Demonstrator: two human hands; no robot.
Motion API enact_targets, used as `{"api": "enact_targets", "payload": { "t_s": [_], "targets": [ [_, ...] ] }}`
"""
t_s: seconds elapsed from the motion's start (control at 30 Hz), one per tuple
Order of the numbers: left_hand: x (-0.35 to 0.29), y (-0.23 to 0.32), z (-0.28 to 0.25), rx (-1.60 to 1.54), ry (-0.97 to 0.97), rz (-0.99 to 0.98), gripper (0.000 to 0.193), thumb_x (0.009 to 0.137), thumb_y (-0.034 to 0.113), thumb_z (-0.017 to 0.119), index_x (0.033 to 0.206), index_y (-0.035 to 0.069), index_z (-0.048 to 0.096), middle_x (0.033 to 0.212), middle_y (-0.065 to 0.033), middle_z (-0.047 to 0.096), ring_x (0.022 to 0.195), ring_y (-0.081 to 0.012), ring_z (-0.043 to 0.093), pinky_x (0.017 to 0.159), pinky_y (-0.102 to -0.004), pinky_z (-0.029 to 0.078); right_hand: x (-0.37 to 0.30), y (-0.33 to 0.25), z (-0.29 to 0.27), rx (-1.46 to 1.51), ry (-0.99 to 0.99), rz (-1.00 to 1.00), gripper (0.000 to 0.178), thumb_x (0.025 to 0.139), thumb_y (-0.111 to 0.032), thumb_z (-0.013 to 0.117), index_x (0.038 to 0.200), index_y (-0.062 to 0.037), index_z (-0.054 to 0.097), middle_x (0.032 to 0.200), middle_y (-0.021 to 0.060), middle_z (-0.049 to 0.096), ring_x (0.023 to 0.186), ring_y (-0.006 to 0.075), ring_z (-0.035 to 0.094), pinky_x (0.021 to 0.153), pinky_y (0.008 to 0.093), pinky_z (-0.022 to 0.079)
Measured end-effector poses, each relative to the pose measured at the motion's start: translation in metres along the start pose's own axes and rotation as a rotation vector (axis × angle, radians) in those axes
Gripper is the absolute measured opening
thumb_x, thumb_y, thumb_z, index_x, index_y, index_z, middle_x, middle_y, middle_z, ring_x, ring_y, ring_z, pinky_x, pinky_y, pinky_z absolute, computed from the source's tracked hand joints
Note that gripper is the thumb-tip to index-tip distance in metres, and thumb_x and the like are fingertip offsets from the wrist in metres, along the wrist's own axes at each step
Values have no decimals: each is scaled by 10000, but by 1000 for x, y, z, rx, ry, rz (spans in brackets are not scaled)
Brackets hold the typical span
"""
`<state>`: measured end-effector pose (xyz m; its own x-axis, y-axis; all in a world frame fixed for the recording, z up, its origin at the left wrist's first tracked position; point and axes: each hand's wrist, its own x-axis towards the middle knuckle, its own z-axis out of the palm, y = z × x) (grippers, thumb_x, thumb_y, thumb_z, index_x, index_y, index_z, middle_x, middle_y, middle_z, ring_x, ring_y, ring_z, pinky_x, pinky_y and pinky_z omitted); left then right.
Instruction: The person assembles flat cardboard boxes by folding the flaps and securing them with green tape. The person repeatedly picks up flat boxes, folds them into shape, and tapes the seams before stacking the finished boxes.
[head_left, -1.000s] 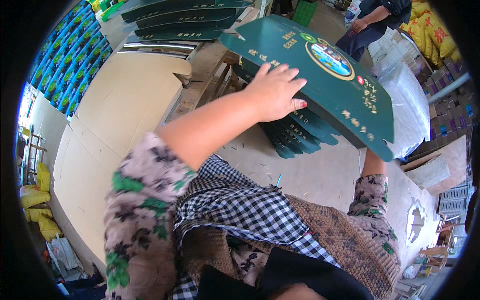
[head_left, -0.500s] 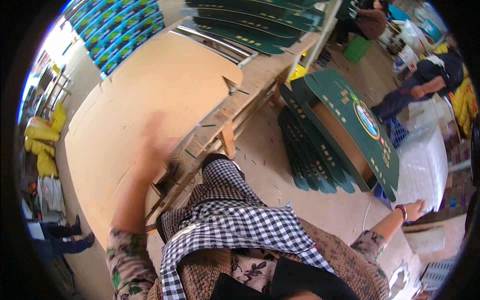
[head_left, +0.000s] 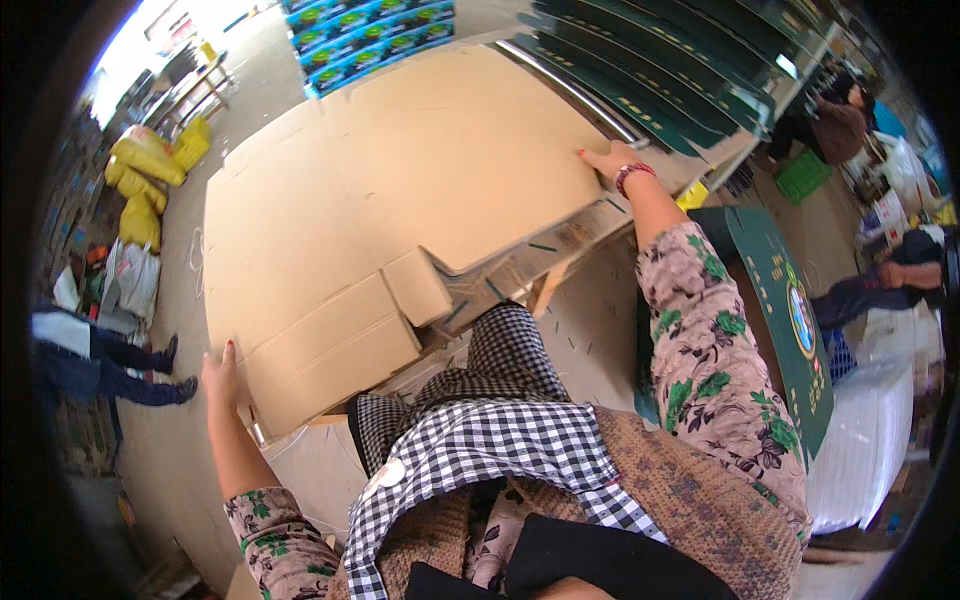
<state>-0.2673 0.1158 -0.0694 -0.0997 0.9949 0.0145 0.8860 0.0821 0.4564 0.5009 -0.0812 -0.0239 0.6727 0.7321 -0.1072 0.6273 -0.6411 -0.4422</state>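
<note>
A large flat brown cardboard box blank (head_left: pixel 400 170) lies across the wooden workbench (head_left: pixel 590 228), plain side up, with creases and a slotted flap along its near edge. My left hand (head_left: pixel 222 378) is closed on its near left edge, thumb at the rim. At the blank's right edge, my right hand (head_left: pixel 612 162) grips the border, with its remaining fingers partly hidden. Both arms are stretched wide apart. Whether more blanks lie under this one I cannot tell.
Dark green printed cardboard pieces (head_left: pixel 640 75) are stacked behind a metal rail. A green formed box (head_left: pixel 775 300) stands to my right, beside plastic-wrapped white sheets (head_left: pixel 865 440). Blue printed boxes (head_left: pixel 375 40) are piled beyond the bench. Yellow sacks (head_left: pixel 145 190) and another person's legs (head_left: pixel 130 370) are at left.
My right hand has come from the white sheets at right to the blank's right edge. My left hand has moved from above the blank to its near left edge. The view has shifted.
</note>
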Motion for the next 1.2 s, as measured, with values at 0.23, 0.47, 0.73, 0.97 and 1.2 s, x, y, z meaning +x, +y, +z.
{"api": "enact_targets", "payload": {
  "t_s": [0.23, 0.47, 0.73, 0.97, 1.2],
  "targets": [
    [6, 6, -33, -170, -140, 42, 608, 909, 351, 619, 1317, -87, 515, 1252, -306, 591, 1228, -381, 553, 1011, -386, 426, 5, -12, -36, -215, 311, -49, 557, 726, -452, 753, 1085, -28, 710, 1128, 224, 675, 1067, 343, 648, 934, 402, 501],
    [-13, 20, -85, -610, -266, -206, 266, 905, 242, 667, 950, -20, 688, 791, -91, 691, 628, -138, 643, 570, -288, 507, -84, -75, -127, 1300, 202, -445, 451, 915, -89, 597, 1351, -4, 520, 1265, 159, 616, 1123, 248, 623, 973, 381, 501],
    [-42, 60, -30, -543, -202, 32, 289, 867, 189, 650, 1023, -53, 644, 804, -117, 684, 660, -202, 643, 605, -349, 521, -139, -143, 59, 1764, -421, -147, 593, 1009, -410, 501, 1438, -27, 358, 1406, 123, 485, 1326, 293, 438, 1123, 508, 338],
    [-56, 153, -12, 87, 11, 344, 377, 876, 124, 549, 1217, -33, 586, 1009, -170, 685, 866, -235, 659, 749, -385, 517, -192, -195, 68, 1556, -360, -367, 591, 1017, -395, 491, 1468, -54, 318, 1482, 95, 406, 1371, 259, 381, 1142, 440, 316],
    [-91, 139, -52, -226, -363, 738, 734, 814, -176, 516, 1478, 114, 394, 1458, -147, 450, 1317, -311, 483, 1048, -393, 447, -143, -171, 39, 563, -208, -516, 487, 1024, -408, 461, 1199, 28, 591, 1052, 111, 665, 938, 202, 634, 850, 320, 492]
  ]
}}
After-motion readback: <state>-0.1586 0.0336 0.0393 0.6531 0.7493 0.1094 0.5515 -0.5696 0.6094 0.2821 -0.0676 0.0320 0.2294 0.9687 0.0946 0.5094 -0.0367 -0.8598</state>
